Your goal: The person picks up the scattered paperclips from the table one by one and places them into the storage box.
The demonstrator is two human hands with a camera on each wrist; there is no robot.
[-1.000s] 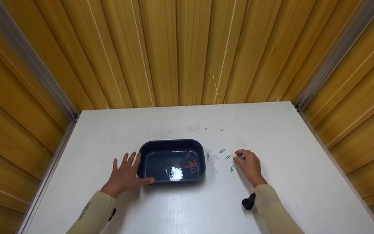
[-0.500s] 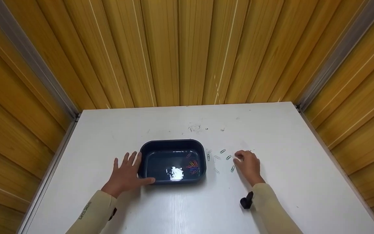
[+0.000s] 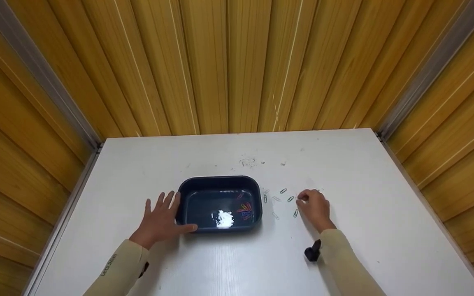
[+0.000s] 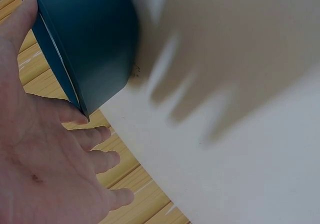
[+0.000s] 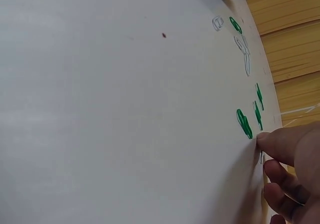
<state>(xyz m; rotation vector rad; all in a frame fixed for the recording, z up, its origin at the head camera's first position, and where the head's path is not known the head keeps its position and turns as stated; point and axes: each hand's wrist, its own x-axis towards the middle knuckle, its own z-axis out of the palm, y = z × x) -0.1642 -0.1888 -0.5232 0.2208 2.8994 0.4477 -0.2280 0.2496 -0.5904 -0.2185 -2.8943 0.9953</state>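
A dark blue rectangular tub (image 3: pixel 220 229) stands left of the table's middle, with several red, yellow and blue paper clips (image 3: pixel 244 209) in its right end. My left hand (image 3: pixel 159 222) is spread against the tub's left end, thumb along the front rim and index finger at the side wall (image 4: pixel 95 48). My right hand (image 3: pixel 316 209) is low at the tabletop with thumb and index finger curled around a white paper clip (image 5: pixel 261 157), its tips nearly together and partly hiding it. Several green clips (image 5: pixel 244 124) and white clips (image 3: pixel 275 216) lie between this hand and the tub.
The white tabletop (image 3: pixel 159 160) has dark marks (image 3: pixel 247 163) behind the tub. Wood-patterned panels (image 3: pixel 204 74) wall the table at the back and sides. A black wrist camera (image 3: pixel 312 253) hangs at the right sleeve.
The right thumb and index fingertips have drawn slightly closer together at the same spot. The left hand and the tub stay put; the head view has shifted very slightly.
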